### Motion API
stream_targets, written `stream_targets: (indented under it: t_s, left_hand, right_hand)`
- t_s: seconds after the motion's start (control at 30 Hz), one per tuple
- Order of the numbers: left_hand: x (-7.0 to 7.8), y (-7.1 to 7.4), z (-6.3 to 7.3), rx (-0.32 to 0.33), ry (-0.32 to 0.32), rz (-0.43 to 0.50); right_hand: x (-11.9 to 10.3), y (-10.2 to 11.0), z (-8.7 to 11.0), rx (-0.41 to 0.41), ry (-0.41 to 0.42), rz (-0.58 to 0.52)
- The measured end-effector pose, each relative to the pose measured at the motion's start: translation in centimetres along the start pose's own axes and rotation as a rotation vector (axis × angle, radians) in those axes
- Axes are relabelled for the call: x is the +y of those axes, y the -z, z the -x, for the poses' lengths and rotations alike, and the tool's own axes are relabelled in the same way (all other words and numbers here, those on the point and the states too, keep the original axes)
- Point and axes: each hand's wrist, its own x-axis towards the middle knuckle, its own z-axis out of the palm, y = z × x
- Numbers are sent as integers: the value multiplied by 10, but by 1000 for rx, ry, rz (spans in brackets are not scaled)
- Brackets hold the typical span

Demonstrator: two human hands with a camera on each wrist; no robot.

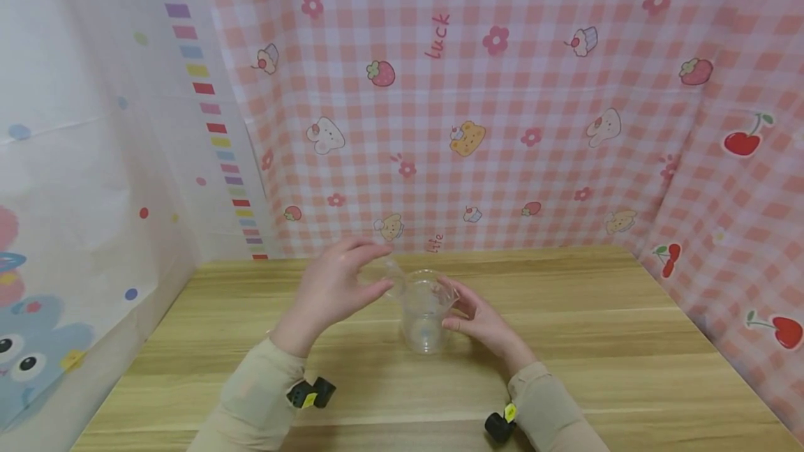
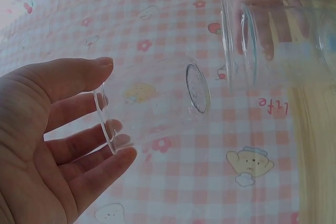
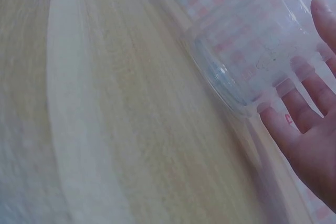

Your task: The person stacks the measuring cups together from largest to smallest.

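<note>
My left hand (image 1: 339,283) holds a clear plastic cup (image 2: 157,106) by its rim, thumb on one side and fingers on the other. The cup lies tilted sideways in the air, its round base pointing away from the palm. To its right a larger clear container (image 1: 423,330) stands upright on the table. My right hand (image 1: 482,326) grips that container from the right, with fingertips against the wall (image 3: 252,61) and thumb on the near side. A second ring shows just inside its mouth in the left wrist view.
The wooden table (image 1: 597,354) runs back to a pink checked cloth (image 1: 534,173) hung behind it. White patterned cloth (image 1: 94,180) hangs on the left, and more checked cloth on the right. A small black wrist camera (image 1: 314,393) sits on the left sleeve, another (image 1: 500,425) at the right sleeve.
</note>
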Motion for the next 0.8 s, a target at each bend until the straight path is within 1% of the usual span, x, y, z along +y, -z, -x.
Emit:
stream_targets:
  t_s: [0.4,0.5,0.67,0.8]
  left_hand:
    - [6,-7,-8,-5,-22,-9]
    - [8,-8,-9,-7,-29,-3]
    - [11,-10,-13,-6,-59,9]
    - [13,-14,-15,-21,-62,8]
  right_hand:
    - [-2,0,0,-22,32,-41]
    - [-2,0,-1,-21,24,-34]
    - [-3,-1,-2,-15,6,-32]
    - [-4,-2,-2,-10,6,-32]
